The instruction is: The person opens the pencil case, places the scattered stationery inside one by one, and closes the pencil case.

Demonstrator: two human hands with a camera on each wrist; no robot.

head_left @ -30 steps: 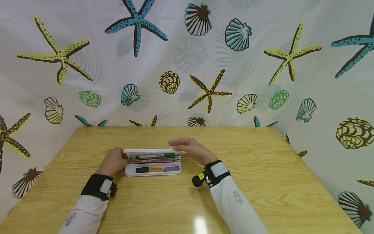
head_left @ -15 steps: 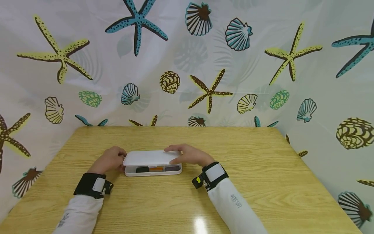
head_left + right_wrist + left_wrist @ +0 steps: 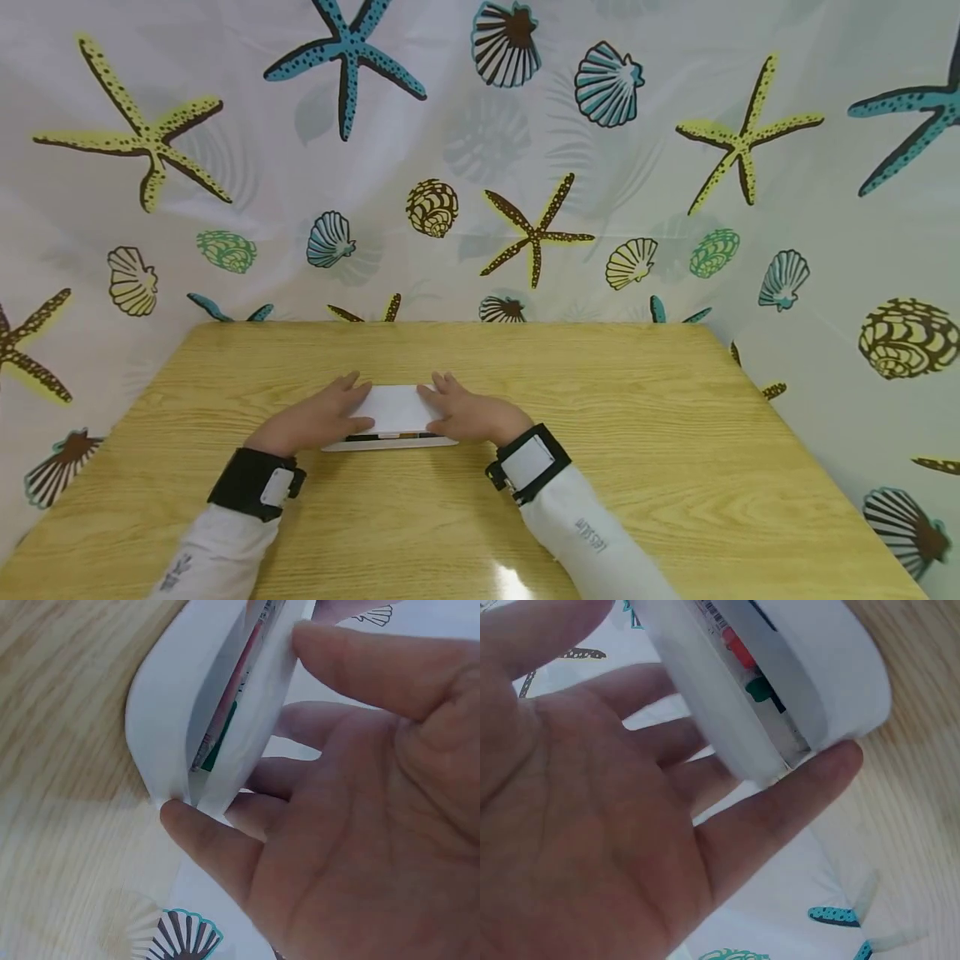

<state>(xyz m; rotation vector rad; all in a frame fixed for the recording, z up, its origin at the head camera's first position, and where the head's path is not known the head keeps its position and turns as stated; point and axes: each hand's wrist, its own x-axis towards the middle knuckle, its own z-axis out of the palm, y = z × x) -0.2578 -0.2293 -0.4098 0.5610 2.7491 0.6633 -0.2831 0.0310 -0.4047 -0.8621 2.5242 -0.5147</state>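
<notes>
Case (image 3: 393, 410), white and flat with rounded corners, lies on the table (image 3: 675, 467) between both hands, and most of its lid is hidden under them in the head view. Left hand (image 3: 315, 421) lies flat on the left half, fingers straight and spread, pressing down rather than gripping; right hand (image 3: 468, 415) does the same on the right half. From the left wrist, fingertips (image 3: 832, 769) reach the end of the case (image 3: 780, 682), and a narrow gap between lid and base shows a red and a green pen (image 3: 750, 667), mostly hidden. From the right wrist, a fingertip (image 3: 176, 817) touches the case's (image 3: 165, 705) rounded end, and the same slit shows a thin strip of pens (image 3: 225, 720); their length is cut off.

The case looks like smooth, matt plastic. The table is pale wood grain with a glossy sheen near the front edge. Behind it hangs a curtain (image 3: 480, 150) printed with starfish and shells.

A second ago the lid stood open, with pens and coloured blocks in full view and the left hand at the case's end. Half a second ago it was part lowered; now it is nearly shut and both palms lie on top.
</notes>
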